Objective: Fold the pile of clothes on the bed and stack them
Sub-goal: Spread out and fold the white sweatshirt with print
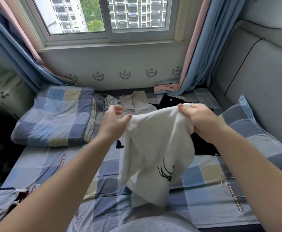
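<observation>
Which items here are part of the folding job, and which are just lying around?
Job: white garment, gripped by right hand, left hand at its edge; grey clothes; black clothes.
Lying about: folded quilt, pillow, curtain, cable.

White garment (155,143) with black lashes; blue-checked bedsheet (106,185).

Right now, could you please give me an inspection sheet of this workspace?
Surface: bed, checked sheet.
Job's things: white top held up, unfolded; grey clothes and black clothes lie loose behind it.
Clutter: folded quilt at left, pillow at right.
Grippers: left hand pinches the top's edge; right hand grips its other edge.
Cables: thin cord looped on the sheet at right.
Surroundings: window, curtains.
</observation>
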Demonstrator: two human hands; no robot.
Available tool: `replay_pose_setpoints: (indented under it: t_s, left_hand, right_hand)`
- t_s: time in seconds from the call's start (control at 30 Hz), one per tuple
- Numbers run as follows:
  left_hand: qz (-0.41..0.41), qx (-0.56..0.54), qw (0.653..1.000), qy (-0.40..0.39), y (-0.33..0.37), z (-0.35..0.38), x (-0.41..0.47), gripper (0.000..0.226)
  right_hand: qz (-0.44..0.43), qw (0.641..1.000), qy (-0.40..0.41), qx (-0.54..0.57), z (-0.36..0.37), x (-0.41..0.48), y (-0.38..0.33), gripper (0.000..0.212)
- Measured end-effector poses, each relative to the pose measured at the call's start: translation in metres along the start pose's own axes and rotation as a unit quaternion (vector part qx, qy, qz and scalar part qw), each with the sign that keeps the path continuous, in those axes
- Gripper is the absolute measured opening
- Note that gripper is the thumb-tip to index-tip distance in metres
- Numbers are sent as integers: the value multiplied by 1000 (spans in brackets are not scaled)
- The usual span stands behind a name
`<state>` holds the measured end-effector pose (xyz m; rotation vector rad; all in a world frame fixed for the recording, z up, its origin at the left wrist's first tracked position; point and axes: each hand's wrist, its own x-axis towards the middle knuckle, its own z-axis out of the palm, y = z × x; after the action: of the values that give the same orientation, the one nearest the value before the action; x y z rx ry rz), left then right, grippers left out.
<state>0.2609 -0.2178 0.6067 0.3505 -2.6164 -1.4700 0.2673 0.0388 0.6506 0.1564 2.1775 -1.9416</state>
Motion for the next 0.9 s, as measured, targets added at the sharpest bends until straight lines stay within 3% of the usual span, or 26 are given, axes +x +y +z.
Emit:
replay_pose_setpoints:
  t_s: [0.1,0.17,0.2,0.27,0.4,0.5,0.73,0.83,0.9]
  left_hand:
    - [83,5,984,-158,20,11,-29,33]
    - [70,1,960,-270,27,24,-49,52]
    - [61,-8,957,-284,27,33,-55,60]
    - [41,-23,973,-227,21,53,-59,58]
    - [66,-7,995,-71,8,65,-48,13]
    - [92,-53,994,-10,2,49,-37,16]
    - [35,-221,972,-70,15,19,-22,22]
    - [17,-289,952,-98,21,6,-22,30]
    - [17,-305,941,-147,28,2,-26,29]
  right_hand:
    - [17,999,-11,41,14,-2,-8,36]
    - [23,994,-13,108,25,-3,-12,30]
    - [21,989,-13,144,30,-4,-15,29]
    - [11,981,-15,195,38,-6,-21,28]
    - [-15,970,-20,243,39,-11,-29,38]
    - [-9,957,13,291,23,-8,-31,37]
    - [35,952,49,301,-2,1,-4,35]
    - [-46,980,124,149,-6,-4,11,49]
    - [-135,989,63,-2,7,-12,24,79]
